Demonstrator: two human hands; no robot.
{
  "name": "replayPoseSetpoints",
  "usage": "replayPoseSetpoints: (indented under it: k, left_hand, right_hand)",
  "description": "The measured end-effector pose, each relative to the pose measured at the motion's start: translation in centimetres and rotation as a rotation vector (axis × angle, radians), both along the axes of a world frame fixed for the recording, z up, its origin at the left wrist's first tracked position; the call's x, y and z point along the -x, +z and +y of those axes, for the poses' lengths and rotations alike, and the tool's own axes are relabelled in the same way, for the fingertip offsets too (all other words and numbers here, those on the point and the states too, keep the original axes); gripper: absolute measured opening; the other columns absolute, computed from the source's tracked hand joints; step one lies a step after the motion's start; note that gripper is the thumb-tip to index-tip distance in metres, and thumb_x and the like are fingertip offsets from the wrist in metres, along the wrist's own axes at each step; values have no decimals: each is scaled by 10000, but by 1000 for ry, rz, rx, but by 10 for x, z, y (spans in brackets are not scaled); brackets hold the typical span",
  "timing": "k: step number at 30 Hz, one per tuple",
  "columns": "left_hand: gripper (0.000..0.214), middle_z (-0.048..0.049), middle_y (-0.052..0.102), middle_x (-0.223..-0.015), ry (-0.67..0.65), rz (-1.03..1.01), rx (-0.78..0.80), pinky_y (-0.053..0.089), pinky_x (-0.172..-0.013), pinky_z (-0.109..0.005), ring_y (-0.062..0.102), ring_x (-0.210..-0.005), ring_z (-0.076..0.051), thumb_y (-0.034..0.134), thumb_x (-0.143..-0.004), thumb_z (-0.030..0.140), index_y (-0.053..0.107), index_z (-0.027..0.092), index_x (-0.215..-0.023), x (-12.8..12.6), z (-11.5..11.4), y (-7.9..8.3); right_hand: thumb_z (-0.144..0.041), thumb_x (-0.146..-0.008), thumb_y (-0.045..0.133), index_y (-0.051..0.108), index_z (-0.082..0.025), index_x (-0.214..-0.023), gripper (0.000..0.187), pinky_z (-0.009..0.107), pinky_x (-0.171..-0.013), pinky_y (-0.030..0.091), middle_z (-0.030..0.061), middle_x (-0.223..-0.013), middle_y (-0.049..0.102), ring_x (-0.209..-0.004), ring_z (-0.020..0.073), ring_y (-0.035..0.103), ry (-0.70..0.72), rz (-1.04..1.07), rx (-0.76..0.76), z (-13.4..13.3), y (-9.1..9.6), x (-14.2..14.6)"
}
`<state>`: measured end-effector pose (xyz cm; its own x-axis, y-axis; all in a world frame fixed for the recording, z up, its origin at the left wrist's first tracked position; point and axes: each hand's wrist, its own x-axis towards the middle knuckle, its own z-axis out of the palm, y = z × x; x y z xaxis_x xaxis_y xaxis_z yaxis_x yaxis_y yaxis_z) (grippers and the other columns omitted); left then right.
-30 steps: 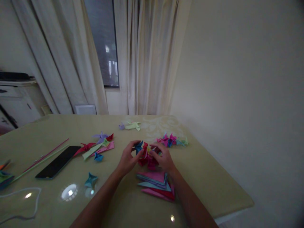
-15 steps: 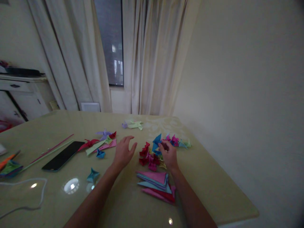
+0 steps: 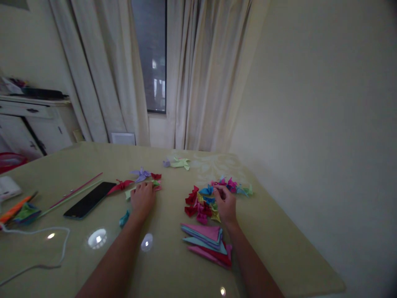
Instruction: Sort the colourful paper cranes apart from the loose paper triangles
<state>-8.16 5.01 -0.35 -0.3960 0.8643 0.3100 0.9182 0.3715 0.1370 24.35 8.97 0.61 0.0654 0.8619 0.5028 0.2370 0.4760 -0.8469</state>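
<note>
My left hand (image 3: 143, 199) is lowered over the folded papers on the left, its fingers bent down; what lies beneath them is hidden. Around its fingertips show a pale green paper strip (image 3: 128, 193) and a small red folded piece (image 3: 156, 176). A teal folded piece (image 3: 124, 218) peeks out beside my left wrist. On the right, my right hand (image 3: 226, 203) pinches the edge of a blue origami piece (image 3: 206, 190). That piece sits low at the back of a cluster of red origami pieces (image 3: 190, 211), with pink and yellow ones among them.
Folded paper triangles (image 3: 206, 244) lie stacked between my forearms. Leftward are a phone (image 3: 89, 200), thin sticks (image 3: 76, 192), an orange tool (image 3: 15, 209) and a white cable (image 3: 63, 244). More folded pieces (image 3: 180, 163) lie far back. A wall borders the table's right side.
My left hand has moved left and down onto the papers, covering the small blue piece there. My right hand has lowered the blue origami piece to the cluster. The view has shifted slightly left.
</note>
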Motion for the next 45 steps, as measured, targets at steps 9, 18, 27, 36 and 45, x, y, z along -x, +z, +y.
replayPoseSetpoints:
  k: [9, 18, 27, 36, 45]
  left_hand:
    - [378, -192, 648, -1408, -117, 33, -177, 411, -1076, -493, 577, -1297, -358, 411, -1049, 301, 680, 171, -1280, -19, 1, 3]
    - [231, -144, 728, -1203, -305, -155, -185, 507, -1031, -442, 661, -1161, -314, 526, -1003, 249, 733, 212, -1099, -15, 9, 0]
    - [153, -91, 731, -1173, -978, -715, -459, 577, -985, -386, 697, -1112, -228, 598, -1019, 275, 713, 243, -1115, -106, -11, 8]
    - [219, -102, 714, -1176, -812, -616, -441, 579, -993, -396, 690, -1093, -231, 510, -1059, 319, 701, 219, -1101, -85, -6, 17]
    - [407, -274, 663, -1263, 25, -89, 58, 529, -927, -564, 592, -1254, -450, 361, -987, 88, 718, 100, -1181, -7, -23, 27]
  right_hand:
    - [-463, -987, 630, 774, -208, -983, 292, 309, -677, 552, 53, -810, 770, -723, 224, 710, 54, -146, -35, -10, -2, 8]
    - [-431, -1005, 621, 767, -214, -966, 264, 316, -724, 549, 46, -829, 764, -730, 216, 700, 98, -178, -62, -13, 0, 11]
    - [-379, -993, 703, 757, -260, -1238, 278, 349, -842, 576, 76, -1120, 756, -905, 225, 701, 359, -245, -147, -20, 3, 16]
    - [-405, -1031, 656, 761, -229, -1067, 207, 345, -805, 567, 73, -1013, 744, -890, 224, 692, 211, -192, -253, -16, 9, 8]
    - [-415, -1045, 581, 709, -215, -1132, 252, 307, -699, 538, 46, -938, 737, -790, 197, 667, -33, -65, -195, -14, 20, -9]
